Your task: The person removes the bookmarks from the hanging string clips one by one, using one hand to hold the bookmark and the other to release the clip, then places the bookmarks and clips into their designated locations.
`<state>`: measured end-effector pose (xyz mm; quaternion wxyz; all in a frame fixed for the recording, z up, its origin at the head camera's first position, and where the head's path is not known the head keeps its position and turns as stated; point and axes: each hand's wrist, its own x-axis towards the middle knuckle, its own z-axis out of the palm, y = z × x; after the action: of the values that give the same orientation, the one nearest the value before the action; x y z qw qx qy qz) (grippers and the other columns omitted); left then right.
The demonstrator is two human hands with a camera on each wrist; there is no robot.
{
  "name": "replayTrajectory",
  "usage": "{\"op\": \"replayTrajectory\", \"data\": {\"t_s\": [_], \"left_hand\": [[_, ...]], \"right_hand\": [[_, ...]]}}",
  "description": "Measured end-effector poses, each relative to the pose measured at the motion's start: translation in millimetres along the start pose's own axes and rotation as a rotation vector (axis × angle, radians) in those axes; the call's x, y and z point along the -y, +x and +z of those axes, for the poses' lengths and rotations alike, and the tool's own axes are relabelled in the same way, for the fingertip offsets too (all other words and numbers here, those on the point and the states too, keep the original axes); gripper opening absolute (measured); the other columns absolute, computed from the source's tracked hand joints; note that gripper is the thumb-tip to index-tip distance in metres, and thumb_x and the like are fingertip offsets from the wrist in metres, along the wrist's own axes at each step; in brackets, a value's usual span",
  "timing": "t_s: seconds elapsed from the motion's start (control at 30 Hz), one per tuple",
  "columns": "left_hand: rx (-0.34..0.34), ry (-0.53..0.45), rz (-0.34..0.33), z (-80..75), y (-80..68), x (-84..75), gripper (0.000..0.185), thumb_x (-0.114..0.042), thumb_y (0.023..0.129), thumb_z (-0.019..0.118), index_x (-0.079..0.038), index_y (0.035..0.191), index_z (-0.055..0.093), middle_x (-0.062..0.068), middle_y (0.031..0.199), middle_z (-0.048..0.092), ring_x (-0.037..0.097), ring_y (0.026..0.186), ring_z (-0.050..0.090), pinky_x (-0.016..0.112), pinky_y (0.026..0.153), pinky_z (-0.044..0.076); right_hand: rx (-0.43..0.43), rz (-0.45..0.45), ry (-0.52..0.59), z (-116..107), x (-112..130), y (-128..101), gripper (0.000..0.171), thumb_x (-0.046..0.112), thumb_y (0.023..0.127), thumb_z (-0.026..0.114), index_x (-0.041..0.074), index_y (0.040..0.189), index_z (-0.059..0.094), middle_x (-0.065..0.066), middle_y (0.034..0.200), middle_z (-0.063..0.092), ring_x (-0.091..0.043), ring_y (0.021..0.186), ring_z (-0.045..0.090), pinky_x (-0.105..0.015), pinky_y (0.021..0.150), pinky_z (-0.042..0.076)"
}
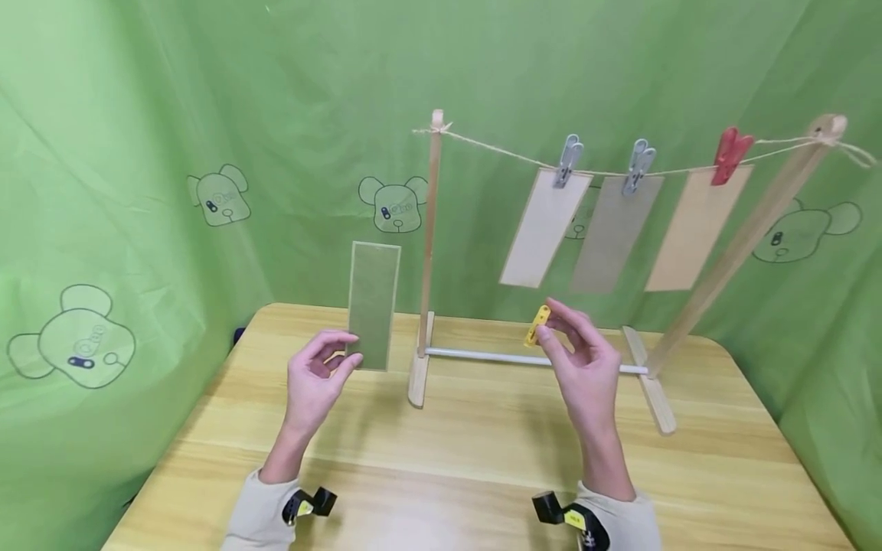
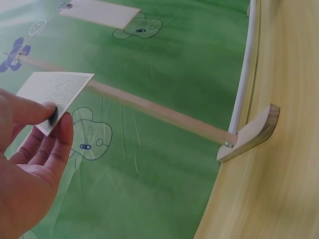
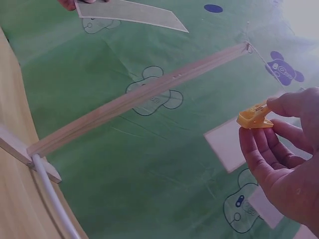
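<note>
My left hand (image 1: 313,379) pinches a greenish rectangular card (image 1: 374,306) with a pale border near its lower edge, thumb on one face and fingers behind, left of the wooden stand. The card is upright in the head view. My right hand (image 1: 586,367) holds a yellow clothespin (image 1: 537,326) between thumb and fingers, below the hanging cards. On the string (image 1: 496,148), a white card (image 1: 540,237) and a grey card (image 1: 613,241) hang from grey clothespins (image 1: 568,162), and a peach card (image 1: 696,237) hangs from a red clothespin (image 1: 730,157).
The string runs between a left wooden post (image 1: 430,252) and a right wooden post (image 1: 744,249), joined low by a white rod (image 1: 496,357). Their wooden feet (image 1: 416,383) stand on the wooden table (image 1: 441,474). A green curtain (image 1: 310,92) with printed bear heads surrounds the table.
</note>
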<state>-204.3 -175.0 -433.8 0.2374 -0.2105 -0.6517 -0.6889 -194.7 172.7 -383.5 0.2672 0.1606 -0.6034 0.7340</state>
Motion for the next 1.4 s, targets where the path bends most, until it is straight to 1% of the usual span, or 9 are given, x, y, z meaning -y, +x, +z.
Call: {"op": "replayTrajectory", "data": {"t_s": [0.23,0.37,0.5,0.6,0.73,0.97,1.2,1.4], "left_hand": [[0.002,0.017,0.01,-7.8,2.5,2.0,0.027,0.022,0.083,0.07,0.016,0.109,0.064,0.014,0.107,0.067,0.015,0.095,0.068,0.025,0.082,0.062],[0.008,0.012,-0.005,-11.5,2.7,7.2,0.027,0.022,0.083,0.07,0.017,0.108,0.064,0.014,0.106,0.067,0.014,0.094,0.067,0.025,0.082,0.062],[-0.008,-0.012,-0.027,-13.0,1.1,13.7,0.028,0.024,0.081,0.07,0.017,0.108,0.065,0.015,0.105,0.067,0.015,0.092,0.067,0.024,0.08,0.063],[-0.019,-0.023,-0.056,-14.1,-1.4,18.1,0.028,0.024,0.081,0.071,0.017,0.107,0.065,0.015,0.103,0.067,0.015,0.09,0.066,0.024,0.079,0.063],[-0.009,-0.018,-0.096,-16.6,-3.9,24.0,0.027,0.022,0.082,0.071,0.018,0.108,0.065,0.016,0.105,0.067,0.014,0.091,0.066,0.024,0.08,0.063],[-0.012,-0.006,-0.177,-17.7,-6.6,30.2,0.03,0.024,0.081,0.07,0.017,0.109,0.064,0.018,0.107,0.067,0.015,0.091,0.067,0.027,0.083,0.063],[-0.004,0.026,-0.268,-19.0,-9.3,34.4,0.03,0.023,0.081,0.07,0.016,0.11,0.065,0.023,0.11,0.066,0.015,0.089,0.067,0.027,0.082,0.063],[0.033,0.059,-0.353,-21.0,-9.8,39.3,0.031,0.021,0.081,0.072,0.015,0.111,0.065,0.029,0.115,0.064,0.015,0.091,0.067,0.028,0.083,0.063]], "right_hand": [[-0.006,-0.009,0.011,5,-6,2,0.039,-0.016,0.088,0.069,-0.015,0.126,0.062,-0.018,0.111,0.065,-0.021,0.101,0.067,-0.031,0.09,0.061],[-0.013,-0.009,0.006,7,-11,2,0.038,-0.017,0.088,0.069,-0.015,0.126,0.063,-0.018,0.11,0.065,-0.021,0.101,0.067,-0.031,0.091,0.061],[-0.004,0.0,-0.024,10,-19,1,0.038,-0.017,0.087,0.07,-0.014,0.125,0.064,-0.019,0.108,0.064,-0.02,0.1,0.067,-0.031,0.091,0.061],[-0.002,0.018,-0.058,12,-25,-2,0.038,-0.016,0.087,0.071,-0.013,0.125,0.065,-0.02,0.108,0.064,-0.02,0.1,0.067,-0.031,0.09,0.061],[-0.005,0.049,-0.097,13,-31,-5,0.038,-0.016,0.087,0.072,-0.012,0.124,0.066,-0.023,0.108,0.063,-0.019,0.099,0.067,-0.031,0.089,0.061],[-0.032,0.084,-0.14,13,-39,-10,0.038,-0.015,0.086,0.073,-0.01,0.123,0.067,-0.017,0.106,0.066,-0.019,0.097,0.067,-0.03,0.086,0.062],[-0.025,0.137,-0.172,12,-50,-11,0.037,-0.011,0.088,0.073,-0.012,0.124,0.065,-0.023,0.109,0.064,-0.018,0.099,0.067,-0.029,0.087,0.062],[-0.02,0.184,-0.188,10,-59,-14,0.037,-0.009,0.089,0.074,-0.011,0.124,0.066,-0.026,0.111,0.065,-0.019,0.098,0.067,-0.029,0.087,0.062]]}}
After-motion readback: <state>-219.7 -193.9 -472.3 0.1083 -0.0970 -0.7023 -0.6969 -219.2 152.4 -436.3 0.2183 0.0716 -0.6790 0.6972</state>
